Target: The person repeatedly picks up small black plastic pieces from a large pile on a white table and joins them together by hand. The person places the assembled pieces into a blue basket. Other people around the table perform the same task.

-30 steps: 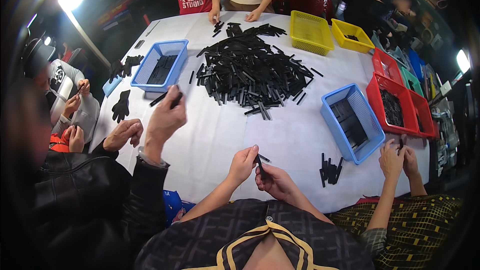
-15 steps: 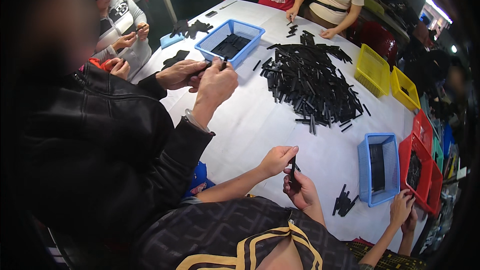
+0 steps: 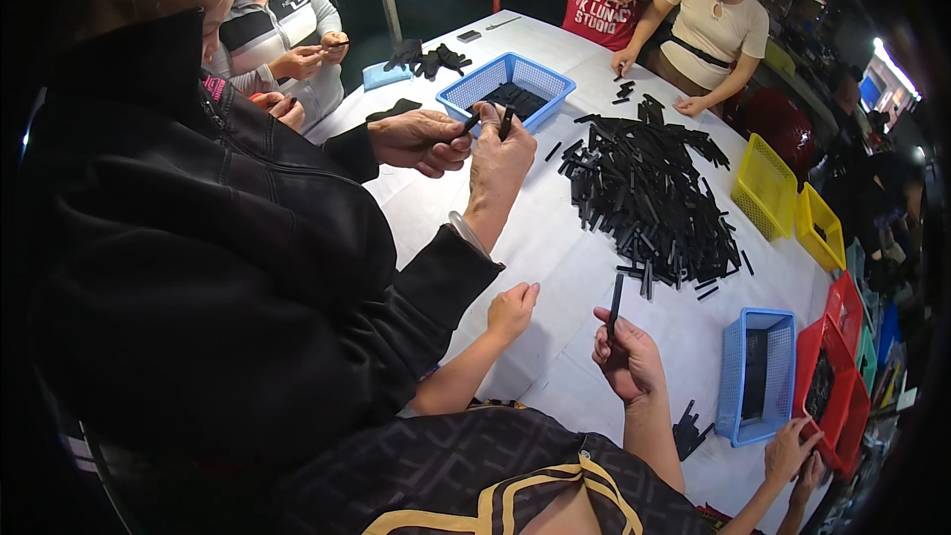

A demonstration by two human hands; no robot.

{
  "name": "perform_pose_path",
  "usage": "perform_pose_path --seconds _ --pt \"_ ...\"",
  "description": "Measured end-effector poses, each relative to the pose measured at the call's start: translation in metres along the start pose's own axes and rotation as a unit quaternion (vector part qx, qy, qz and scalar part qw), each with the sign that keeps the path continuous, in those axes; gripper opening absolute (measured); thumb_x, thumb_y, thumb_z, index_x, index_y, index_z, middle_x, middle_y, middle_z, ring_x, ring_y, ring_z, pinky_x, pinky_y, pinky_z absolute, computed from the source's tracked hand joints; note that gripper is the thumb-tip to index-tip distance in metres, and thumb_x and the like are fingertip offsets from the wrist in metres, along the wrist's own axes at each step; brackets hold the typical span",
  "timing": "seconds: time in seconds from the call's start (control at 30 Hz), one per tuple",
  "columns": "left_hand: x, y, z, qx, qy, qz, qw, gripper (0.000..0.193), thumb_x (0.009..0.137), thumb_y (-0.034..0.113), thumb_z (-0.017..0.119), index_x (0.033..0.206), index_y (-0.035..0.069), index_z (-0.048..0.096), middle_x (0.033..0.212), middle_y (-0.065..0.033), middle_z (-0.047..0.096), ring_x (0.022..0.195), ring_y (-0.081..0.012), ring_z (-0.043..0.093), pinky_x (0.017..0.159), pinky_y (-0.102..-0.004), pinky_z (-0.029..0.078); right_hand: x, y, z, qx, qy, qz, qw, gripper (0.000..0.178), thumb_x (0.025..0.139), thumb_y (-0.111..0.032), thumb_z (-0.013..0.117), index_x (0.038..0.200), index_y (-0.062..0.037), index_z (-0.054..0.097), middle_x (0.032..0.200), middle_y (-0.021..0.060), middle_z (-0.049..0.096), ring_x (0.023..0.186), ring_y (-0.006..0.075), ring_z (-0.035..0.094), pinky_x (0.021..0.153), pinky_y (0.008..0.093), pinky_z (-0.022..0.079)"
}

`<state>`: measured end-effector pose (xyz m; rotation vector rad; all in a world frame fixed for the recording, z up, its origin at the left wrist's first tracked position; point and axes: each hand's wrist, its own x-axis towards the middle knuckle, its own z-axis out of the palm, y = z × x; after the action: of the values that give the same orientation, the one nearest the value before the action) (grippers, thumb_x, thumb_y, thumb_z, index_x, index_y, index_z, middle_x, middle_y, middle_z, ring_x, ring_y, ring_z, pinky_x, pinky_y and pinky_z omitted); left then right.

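Observation:
My right hand [image 3: 634, 362] is closed on a slim black strip [image 3: 616, 305], which stands up almost vertically from the fingers. To its left, my left hand [image 3: 512, 312] is raised over the white table, its fingers curled. Anything inside those fingers is hidden, and no strip shows past them. Ahead of my hands lies a large heap of black strips [image 3: 644, 203], some loose ones around its edge. A small pile of black strips [image 3: 690, 431] sits right of my right forearm, beside a blue basket [image 3: 730, 376] with dark pieces in it.
At my left a co-worker in a black jacket [image 3: 208, 267] holds black pieces near another blue basket [image 3: 555, 87]. Red bins [image 3: 850, 426] and yellow baskets [image 3: 765, 188] line the right side. Other people stand across the white table [image 3: 570, 337]; another person's hands [image 3: 792, 451] touch a red bin.
My hands have moved apart: the left has drawn back from the strip, while the right holds it up higher. The view has shifted, so the scene sits further right and lower.

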<state>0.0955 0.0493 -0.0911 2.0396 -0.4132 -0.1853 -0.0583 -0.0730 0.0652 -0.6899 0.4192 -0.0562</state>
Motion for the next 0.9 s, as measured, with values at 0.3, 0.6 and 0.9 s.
perform_pose_path --seconds 0.3,0.6,0.9 --pt "-0.017 -0.009 -0.006 0.15 -0.023 0.135 0.979 0.027 0.083 0.031 0.055 0.067 0.01 0.054 0.056 -0.0103 0.055 0.055 -0.0302 0.056 0.05 -0.0423 0.041 0.045 -0.007 0.039 -0.001 -0.01 -0.016 1.0 0.033 0.089 -0.015 0.052 0.118 0.0012 0.05 0.077 0.0067 0.059 0.061 0.0114 0.051 0.058 0.0217 0.042" --pt "-0.013 -0.015 -0.002 0.159 -0.014 0.153 0.975 0.027 0.084 0.03 0.054 0.066 0.01 0.053 0.055 -0.0099 0.053 0.053 -0.0296 0.055 0.049 -0.0424 0.04 0.055 -0.007 0.046 0.021 -0.001 -0.014 1.0 0.032 0.089 -0.015 0.053 0.117 -0.0007 0.051 0.076 0.0055 0.059 0.06 0.0106 0.051 0.057 0.0215 0.042" --pt "-0.013 -0.01 -0.002 0.169 -0.031 0.151 0.974 0.028 0.085 0.031 0.052 0.067 0.01 0.052 0.057 -0.0106 0.055 0.054 -0.0303 0.056 0.048 -0.0431 0.042 0.063 -0.003 0.051 0.048 0.001 -0.015 0.999 0.032 0.088 -0.016 0.054 0.116 -0.001 0.052 0.073 0.0044 0.057 0.057 0.0101 0.049 0.054 0.0211 0.04"
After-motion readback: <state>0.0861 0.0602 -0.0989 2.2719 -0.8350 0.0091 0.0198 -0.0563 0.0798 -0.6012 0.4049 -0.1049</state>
